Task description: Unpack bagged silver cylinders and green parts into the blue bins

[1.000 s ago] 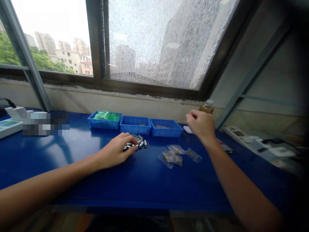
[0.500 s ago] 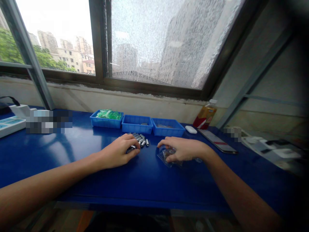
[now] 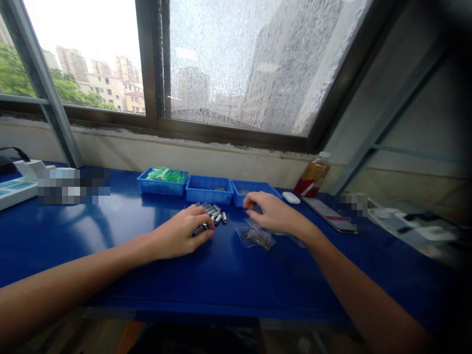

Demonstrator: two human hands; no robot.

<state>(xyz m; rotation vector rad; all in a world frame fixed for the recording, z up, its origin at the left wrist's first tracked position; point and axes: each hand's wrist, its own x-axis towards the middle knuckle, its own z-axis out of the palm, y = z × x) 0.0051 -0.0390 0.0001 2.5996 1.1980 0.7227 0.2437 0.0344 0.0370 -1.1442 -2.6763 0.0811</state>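
Note:
My left hand (image 3: 186,231) rests on the blue table with its fingers loosely curved and the thumb apart. It lies against a pile of short silver metal pieces (image 3: 217,214); part of the pile is hidden beneath the fingers. My right hand (image 3: 275,212) hovers above the table in front of the right blue bin (image 3: 239,199), thumb and forefinger apart, with nothing visible between them. Just below it lies a clear plastic bag (image 3: 256,237) with small brownish metal parts inside. More clear plastic lies partly under my right wrist.
A blue bin (image 3: 162,187) with green packets and a middle blue bin (image 3: 210,196) with a few small pieces stand in line. At the right are a white case (image 3: 291,197), a phone (image 3: 329,215) and a drink bottle (image 3: 312,176). A power strip (image 3: 16,189) lies far left.
My right hand has let go of the clear bag and moved up and away toward the right bin. The bag stays on the table. My left hand is nearly still.

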